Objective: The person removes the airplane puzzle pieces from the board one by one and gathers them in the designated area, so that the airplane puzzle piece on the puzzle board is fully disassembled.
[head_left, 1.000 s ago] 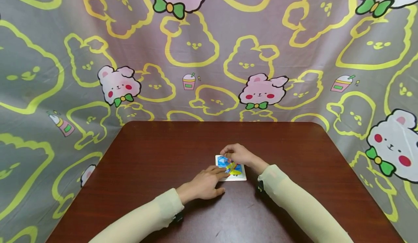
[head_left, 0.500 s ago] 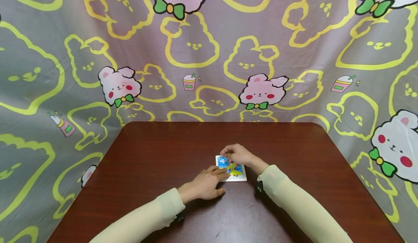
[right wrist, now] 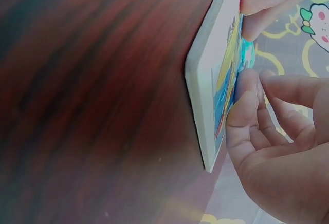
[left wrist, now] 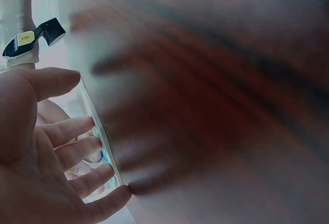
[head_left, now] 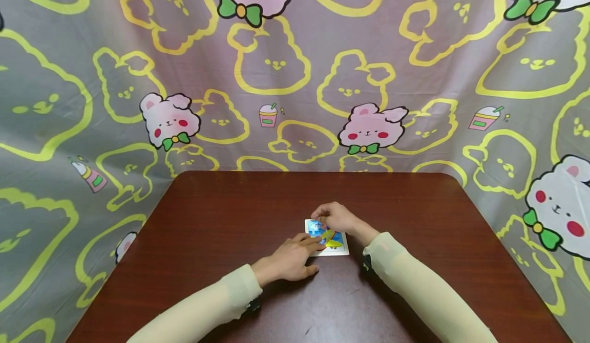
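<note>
A flat picture puzzle board (head_left: 340, 253) with a white border lies on the table, showing a yellow plane on blue. My left hand (head_left: 289, 259) rests at its left side, fingers spread straight with the tips on the picture. In the left wrist view those fingers (left wrist: 85, 152) reach over the board's edge. My right hand (head_left: 340, 218) is over the far part of the board, fingers curled with thumb and fingertips close together. A shiny light-blue puzzle piece (right wrist: 249, 54) stands out from the picture beside these fingertips, partly hidden by my fingers.
The brown wooden table (head_left: 230, 205) extends around the board on all sides. Behind it and at both sides hangs a grey curtain (head_left: 295, 41) printed with yellow outlines and rabbits. A black wrist strap (left wrist: 36, 38) shows on the right forearm.
Both hands stay almost in place. The light-blue corner of the picture beside my right fingertips looks brighter and slightly shifted now.
</note>
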Available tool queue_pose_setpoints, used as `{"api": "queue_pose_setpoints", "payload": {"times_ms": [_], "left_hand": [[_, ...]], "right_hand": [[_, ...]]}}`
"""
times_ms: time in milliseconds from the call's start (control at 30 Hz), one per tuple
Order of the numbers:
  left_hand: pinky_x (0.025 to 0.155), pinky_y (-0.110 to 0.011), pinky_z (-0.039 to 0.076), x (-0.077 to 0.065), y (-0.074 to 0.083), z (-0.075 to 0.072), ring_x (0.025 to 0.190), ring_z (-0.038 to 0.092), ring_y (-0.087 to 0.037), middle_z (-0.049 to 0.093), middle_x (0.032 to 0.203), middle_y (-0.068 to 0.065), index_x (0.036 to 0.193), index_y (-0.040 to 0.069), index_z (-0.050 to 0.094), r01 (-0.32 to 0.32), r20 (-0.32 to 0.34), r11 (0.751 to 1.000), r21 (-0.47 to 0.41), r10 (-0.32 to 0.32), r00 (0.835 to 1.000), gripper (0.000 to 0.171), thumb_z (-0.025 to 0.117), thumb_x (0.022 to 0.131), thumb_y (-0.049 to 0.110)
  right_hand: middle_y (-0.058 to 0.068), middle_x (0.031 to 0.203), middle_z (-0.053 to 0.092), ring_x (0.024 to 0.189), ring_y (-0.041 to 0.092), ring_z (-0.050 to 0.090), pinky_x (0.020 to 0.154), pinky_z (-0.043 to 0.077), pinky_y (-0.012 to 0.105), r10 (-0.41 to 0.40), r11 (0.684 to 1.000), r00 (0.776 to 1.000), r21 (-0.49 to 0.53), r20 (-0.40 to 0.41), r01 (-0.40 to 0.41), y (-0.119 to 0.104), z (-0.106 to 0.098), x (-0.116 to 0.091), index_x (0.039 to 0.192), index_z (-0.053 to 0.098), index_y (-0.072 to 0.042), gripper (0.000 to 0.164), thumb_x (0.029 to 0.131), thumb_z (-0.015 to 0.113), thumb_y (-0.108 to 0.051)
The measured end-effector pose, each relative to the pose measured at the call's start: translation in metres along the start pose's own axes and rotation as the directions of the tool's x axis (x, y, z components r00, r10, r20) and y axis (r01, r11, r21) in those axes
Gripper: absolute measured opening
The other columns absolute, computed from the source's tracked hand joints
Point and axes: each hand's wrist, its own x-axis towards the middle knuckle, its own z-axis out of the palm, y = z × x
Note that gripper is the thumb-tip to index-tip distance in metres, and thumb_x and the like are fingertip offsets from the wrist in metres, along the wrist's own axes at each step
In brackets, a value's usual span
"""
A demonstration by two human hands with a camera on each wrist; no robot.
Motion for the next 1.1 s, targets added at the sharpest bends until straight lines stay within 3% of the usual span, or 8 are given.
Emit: {"api": "queue_pose_setpoints", "payload": {"times_ms": [100,433,1100], "left_hand": [[0.105,-0.05,0.047,0.0002,-0.0003,0.0003,0.142,0.042,-0.025,0.044,0.157,0.002,0.144,0.023,0.054,0.003,0.005,1.0,-0.001,-0.003,1.0,0.055,0.066,0.092,0.04],[0.107,-0.049,0.045,0.0005,0.0005,-0.0006,0.143,0.04,-0.024,0.042,0.158,0.003,0.145,0.025,0.053,0.016,0.027,1.0,0.004,-0.017,0.999,0.056,0.065,0.093,0.041],[0.106,-0.048,0.045,0.0,0.0003,0.0004,0.143,0.041,-0.025,0.044,0.157,0.002,0.144,0.024,0.054,0.004,0.015,1.0,0.011,-0.004,1.0,0.055,0.065,0.093,0.04]], "right_hand": [[0.012,0.093,0.074,0.071,0.016,0.067,0.051,0.048,0.025,-0.013,1.0,1.0,0.0,0.002,0.013,0.0006,0.0,0.0007,0.106,0.072,-0.001,0.019,0.094,0.057,-0.001],[0.007,0.09,0.075,0.072,0.013,0.068,0.056,0.049,0.025,0.053,0.998,0.999,-0.016,0.002,-0.053,0.0001,-0.0005,0.0028,0.107,0.074,-0.005,0.019,0.095,0.059,-0.003],[0.007,0.085,0.075,0.073,0.014,0.066,0.062,0.051,0.025,0.076,0.997,0.997,-0.023,0.022,-0.076,-0.0052,-0.0032,0.0002,0.105,0.076,-0.005,0.022,0.093,0.059,-0.001]]}}
